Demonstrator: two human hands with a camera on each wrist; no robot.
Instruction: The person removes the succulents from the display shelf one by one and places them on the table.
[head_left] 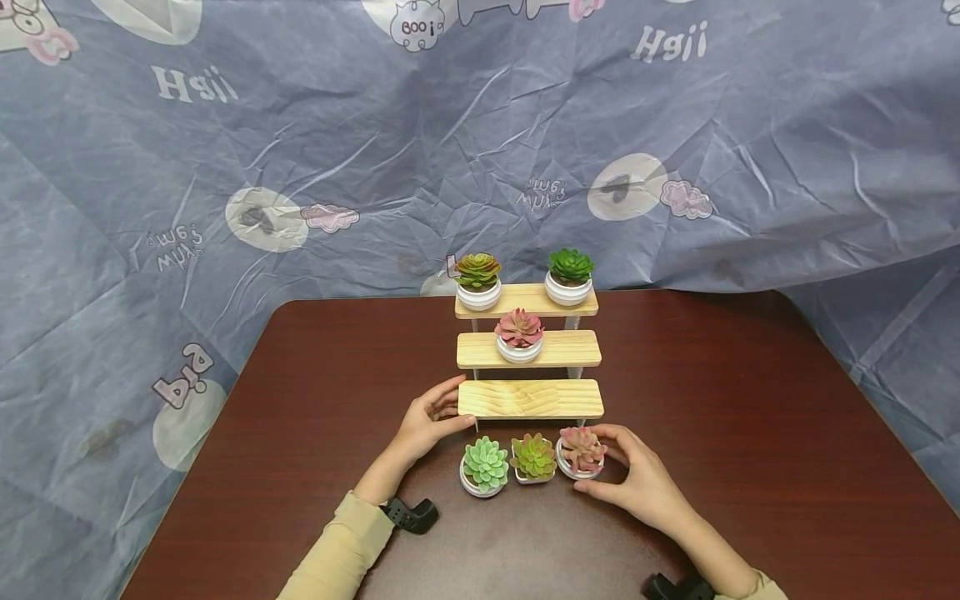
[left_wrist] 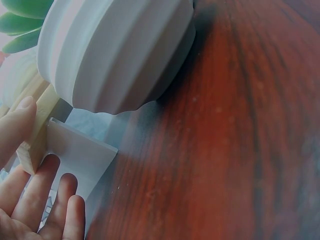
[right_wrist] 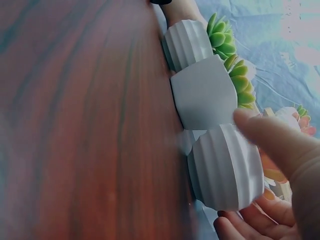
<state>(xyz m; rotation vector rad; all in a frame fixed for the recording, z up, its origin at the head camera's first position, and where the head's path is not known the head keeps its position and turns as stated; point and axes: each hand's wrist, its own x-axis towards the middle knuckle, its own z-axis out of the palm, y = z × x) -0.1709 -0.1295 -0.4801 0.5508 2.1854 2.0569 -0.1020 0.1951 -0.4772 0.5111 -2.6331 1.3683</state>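
Note:
My left hand (head_left: 422,429) holds the left end of the lowest wooden shelf (head_left: 530,400) of a three-tier stand. In the left wrist view, its thumb and fingers lie on either side of the board (left_wrist: 35,145), above a clear support panel (left_wrist: 80,150). My right hand (head_left: 641,479) grips a pink succulent (head_left: 582,450) in a round white ribbed pot (right_wrist: 225,167), thumb on one side and fingers on the other. That pot stands on the table at the right of a row. Beside it are an olive-green succulent (head_left: 533,457) in an angular pot and a light green succulent (head_left: 485,464).
On the top shelf (head_left: 517,298) stand a brownish-green succulent (head_left: 477,279) at left and a dark green one (head_left: 570,275) at right. A pink succulent (head_left: 519,335) sits mid-shelf on the middle tier. Behind the brown table (head_left: 337,358) hangs a blue-grey printed cloth (head_left: 412,150).

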